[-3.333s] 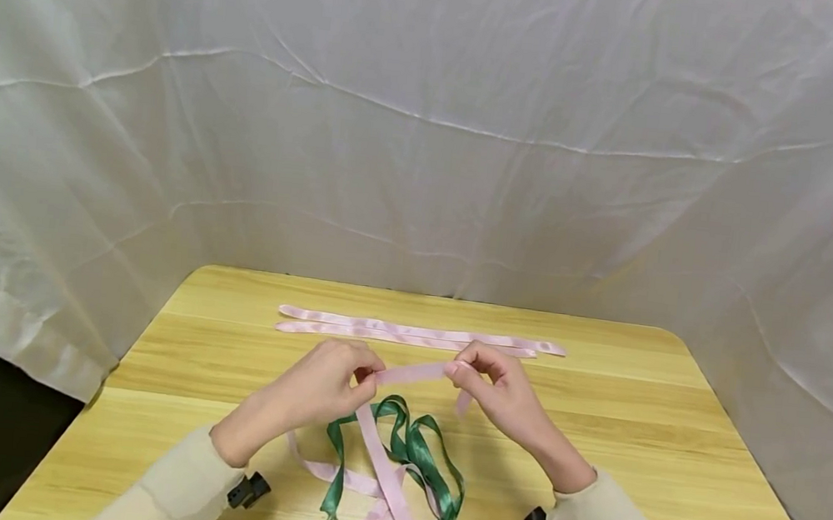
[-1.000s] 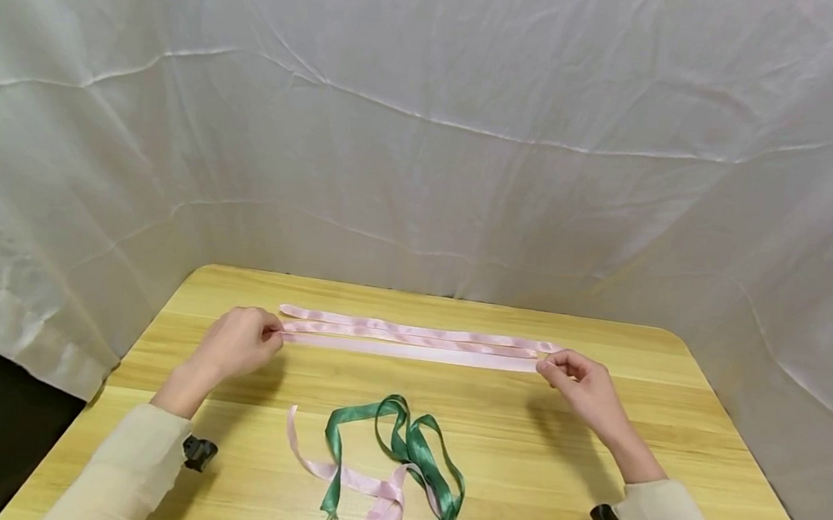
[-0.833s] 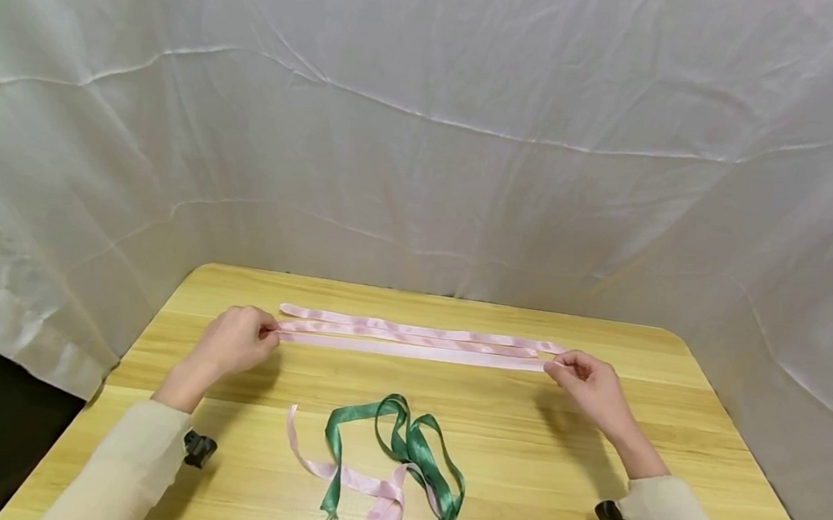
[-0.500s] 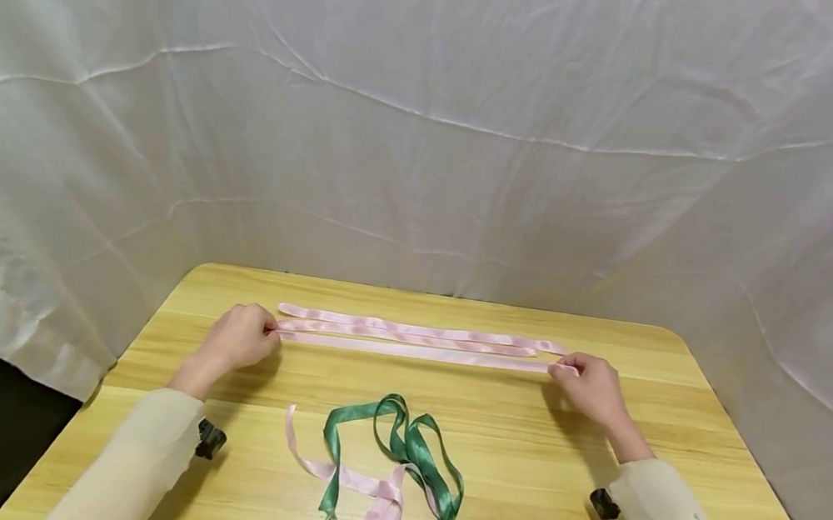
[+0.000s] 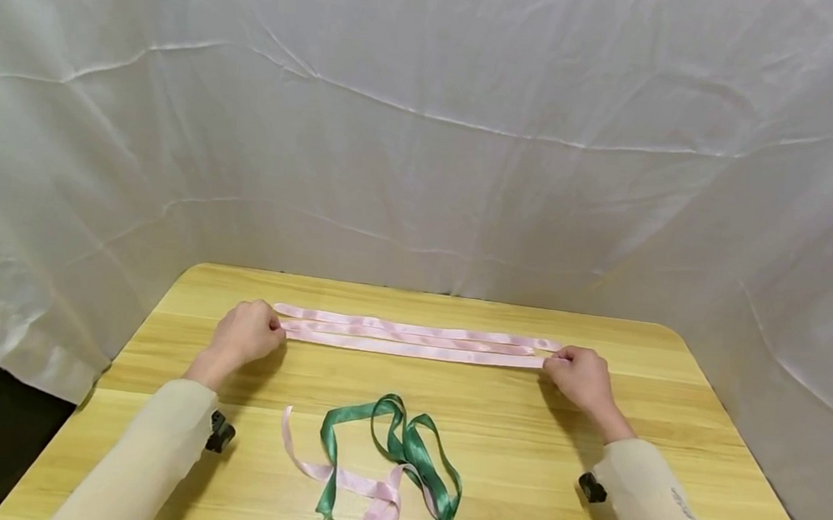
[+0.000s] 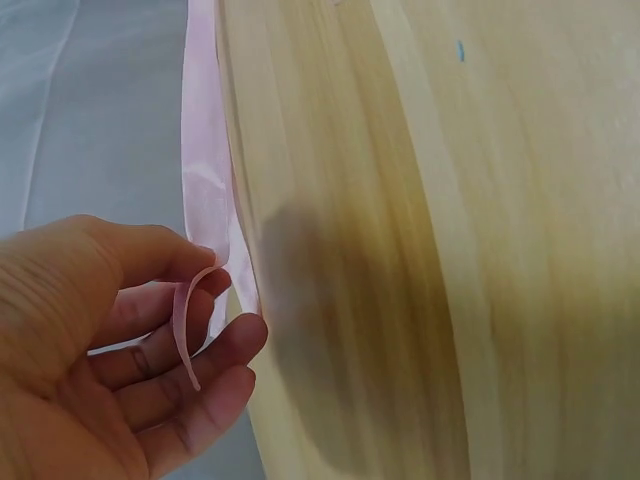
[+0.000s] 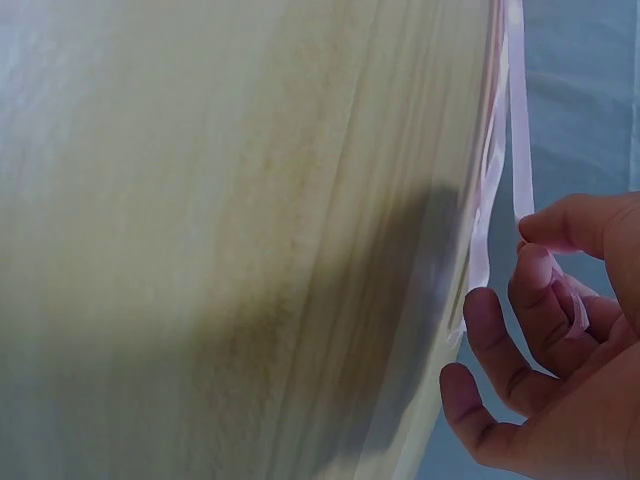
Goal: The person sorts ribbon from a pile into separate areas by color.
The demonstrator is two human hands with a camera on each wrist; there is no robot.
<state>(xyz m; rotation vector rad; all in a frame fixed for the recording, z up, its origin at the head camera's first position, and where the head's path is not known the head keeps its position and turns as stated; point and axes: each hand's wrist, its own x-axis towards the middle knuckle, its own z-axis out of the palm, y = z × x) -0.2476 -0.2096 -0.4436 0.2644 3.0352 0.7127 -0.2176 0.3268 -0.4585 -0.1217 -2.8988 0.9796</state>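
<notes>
A pink satin ribbon [image 5: 415, 350] is stretched straight between my two hands. My left hand [image 5: 247, 333] pinches its left end; in the left wrist view a short tail of ribbon [image 6: 183, 330] curls over the fingers. My right hand [image 5: 582, 376] pinches the right end, and in the right wrist view the ribbon [image 7: 519, 120] runs up from thumb and fingertip, its loose end lying in the palm. Just beyond it, two more pink ribbons lie side by side on the table, the farthest ribbon [image 5: 410, 327] and the middle ribbon [image 5: 409, 337].
Nearer the front of the wooden table [image 5: 671, 435] lies a loose tangle of green ribbon [image 5: 423, 457] and pink ribbon [image 5: 357, 482]. Pale curtains [image 5: 424, 177] hang behind the table and at its sides.
Over three seconds my hands have spread apart, drawing the pink ribbon out of the tangle and straight beside the other two. In the last half second the hands have shifted only slightly.
</notes>
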